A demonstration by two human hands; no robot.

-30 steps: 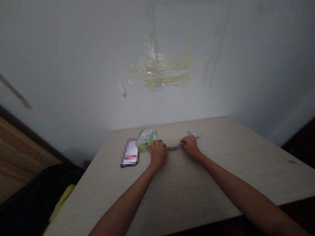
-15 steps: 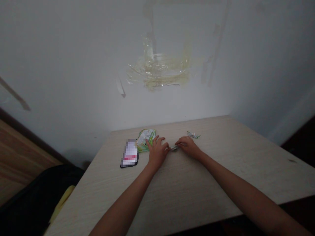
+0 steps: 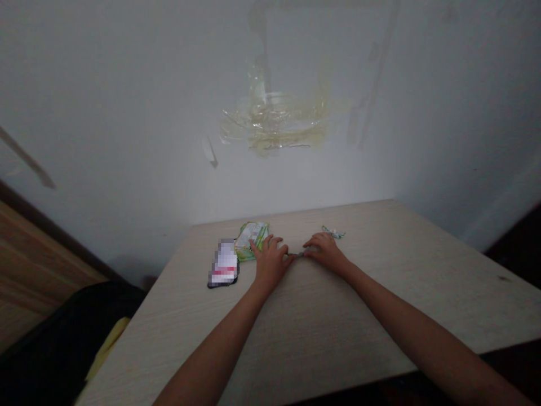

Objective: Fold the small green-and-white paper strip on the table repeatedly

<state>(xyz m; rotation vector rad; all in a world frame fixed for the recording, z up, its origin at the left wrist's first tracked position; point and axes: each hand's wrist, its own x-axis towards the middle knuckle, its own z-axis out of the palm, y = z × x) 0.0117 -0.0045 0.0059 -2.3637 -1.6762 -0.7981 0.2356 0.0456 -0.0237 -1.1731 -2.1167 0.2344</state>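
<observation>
Thin strip (image 3: 299, 254) pinched between our left hand (image 3: 271, 261) and right hand (image 3: 327, 252)
Our fingers (image 3: 284, 250) are closed on its two ends, near the middle of the tabletop (image 3: 329, 321); we cannot tell whether it touches the surface. A green packet (image 3: 252, 235) lies just beyond our left hand, a crumpled scrap (image 3: 334, 232) beyond our right.

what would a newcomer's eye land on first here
Probably the shiny, yellowed tape stuck on the wall above the table. Next, perhaps, the left hand and right hand, with a small strip between their fingertips. The green packet by the left hand stands out too, with a phone beside it.
</observation>
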